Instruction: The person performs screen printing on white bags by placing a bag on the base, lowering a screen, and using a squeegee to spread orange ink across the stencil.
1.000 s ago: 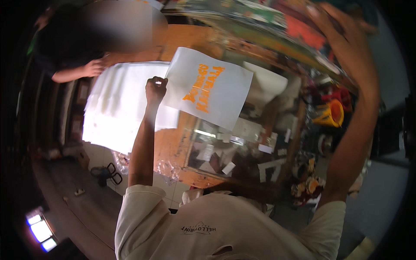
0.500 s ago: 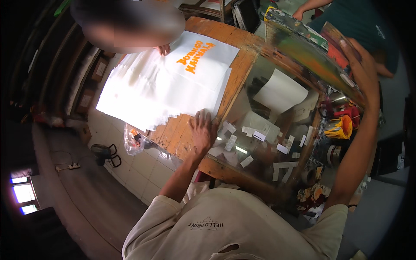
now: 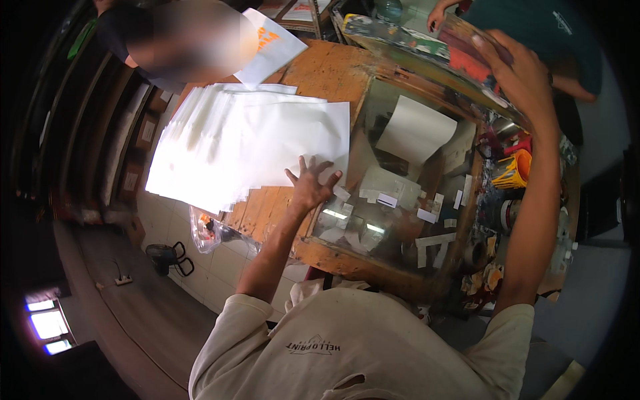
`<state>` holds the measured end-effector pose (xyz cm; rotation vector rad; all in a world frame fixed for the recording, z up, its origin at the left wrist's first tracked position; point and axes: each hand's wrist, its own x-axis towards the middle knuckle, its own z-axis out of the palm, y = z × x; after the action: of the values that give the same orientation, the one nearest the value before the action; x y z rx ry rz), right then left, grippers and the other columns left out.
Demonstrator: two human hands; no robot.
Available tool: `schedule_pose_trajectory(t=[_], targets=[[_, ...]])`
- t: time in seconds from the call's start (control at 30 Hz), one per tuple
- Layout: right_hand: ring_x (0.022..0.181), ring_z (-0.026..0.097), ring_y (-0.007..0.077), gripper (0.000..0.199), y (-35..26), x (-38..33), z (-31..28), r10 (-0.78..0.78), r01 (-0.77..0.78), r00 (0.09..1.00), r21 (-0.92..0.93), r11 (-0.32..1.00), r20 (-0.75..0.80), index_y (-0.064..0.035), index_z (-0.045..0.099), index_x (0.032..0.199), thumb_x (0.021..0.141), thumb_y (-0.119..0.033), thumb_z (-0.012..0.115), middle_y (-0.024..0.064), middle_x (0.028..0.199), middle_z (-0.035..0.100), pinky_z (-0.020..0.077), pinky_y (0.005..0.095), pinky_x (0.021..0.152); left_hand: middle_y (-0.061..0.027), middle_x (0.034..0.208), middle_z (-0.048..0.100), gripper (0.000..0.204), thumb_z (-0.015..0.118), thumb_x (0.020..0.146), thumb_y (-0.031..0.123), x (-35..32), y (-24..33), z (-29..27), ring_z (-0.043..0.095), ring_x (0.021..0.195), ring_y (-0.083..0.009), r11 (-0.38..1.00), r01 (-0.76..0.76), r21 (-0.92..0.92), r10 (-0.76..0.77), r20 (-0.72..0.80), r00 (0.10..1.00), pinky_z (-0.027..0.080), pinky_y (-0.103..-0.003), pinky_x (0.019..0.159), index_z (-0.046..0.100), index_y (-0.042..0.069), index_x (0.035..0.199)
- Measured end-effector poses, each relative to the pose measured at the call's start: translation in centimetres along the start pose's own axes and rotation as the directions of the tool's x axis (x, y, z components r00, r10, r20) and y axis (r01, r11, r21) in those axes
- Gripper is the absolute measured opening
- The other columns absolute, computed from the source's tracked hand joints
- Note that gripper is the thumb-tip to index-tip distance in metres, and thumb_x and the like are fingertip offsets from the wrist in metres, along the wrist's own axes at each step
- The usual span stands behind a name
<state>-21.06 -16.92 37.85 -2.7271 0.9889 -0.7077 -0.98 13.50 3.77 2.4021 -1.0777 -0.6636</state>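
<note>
Our left hand [image 3: 311, 188] lies spread flat, fingers open, on the near corner of the white sheets [image 3: 250, 150] stacked on the wooden table [image 3: 327, 73]. Our right hand [image 3: 517, 77] grips the raised frame [image 3: 427, 43] beyond the stack.

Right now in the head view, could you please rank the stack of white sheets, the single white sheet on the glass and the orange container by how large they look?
1. Stack of white sheets, by far the largest.
2. Single white sheet on the glass.
3. Orange container, smallest, though it sits toward the rim where the fisheye shrinks things.
</note>
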Motion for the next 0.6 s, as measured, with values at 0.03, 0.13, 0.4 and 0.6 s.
schedule_pose_trajectory(t=[0.03,0.13,0.4,0.6], targets=[[0.084,0.071,0.0240,0.055,-0.5,0.0,-0.2,0.055,-0.056,0.996,0.014,0.998,0.066,-0.0120,0.072,0.118,0.097,-0.061,0.057,0.0105,0.090,0.073,0.0513,0.0337,0.082,-0.0248,0.163,0.031,0.066,0.060,0.096,0.057,0.0,1.1,1.4,0.007,0.157,-0.0459,0.998,-0.012,0.063,0.015,-0.036,0.999,-0.004,-0.075,0.117,0.056,0.014,0.145],[0.089,0.070,0.0273,0.051,-1.5,0.2,-0.6,0.124,-0.125,0.990,0.018,0.992,0.067,-0.0126,0.073,0.119,0.097,-0.056,0.060,0.0109,0.091,0.073,0.0505,0.0372,0.083,-0.0219,0.169,0.017,0.080,0.046,0.101,0.057,0.0,4.6,6.1,0.005,0.157,-0.0450,0.950,-0.118,0.289,0.146,-0.075,0.987,0.001,-0.072,0.119,0.030,0.004,0.160],[0.058,0.062,0.0116,0.044,-1.0,0.1,-3.3,0.105,-0.138,0.961,0.117,0.983,0.255,-0.0020,0.072,0.092,0.105,-0.040,0.055,0.0027,0.065,0.069,0.0547,0.0354,0.063,-0.0256,0.169,0.014,0.069,0.048,0.104,0.047,0.8,16.1,16.7,0.008,0.158,-0.0419,0.791,-0.552,0.265,0.565,0.032,0.825,0.006,-0.072,0.119,0.034,0.007,0.159],[0.064,0.066,0.0162,0.042,-0.3,0.3,-5.1,0.017,-0.072,0.952,0.172,0.983,0.305,0.0002,0.072,0.100,0.103,-0.039,0.057,0.0065,0.069,0.070,0.0578,0.0367,0.070,-0.0239,0.169,0.012,0.071,0.055,0.102,0.043,-1.1,17.8,17.6,0.005,0.158,-0.0400,0.815,-0.541,0.207,0.527,0.124,0.841,0.002,-0.069,0.121,0.029,0.013,0.162]])
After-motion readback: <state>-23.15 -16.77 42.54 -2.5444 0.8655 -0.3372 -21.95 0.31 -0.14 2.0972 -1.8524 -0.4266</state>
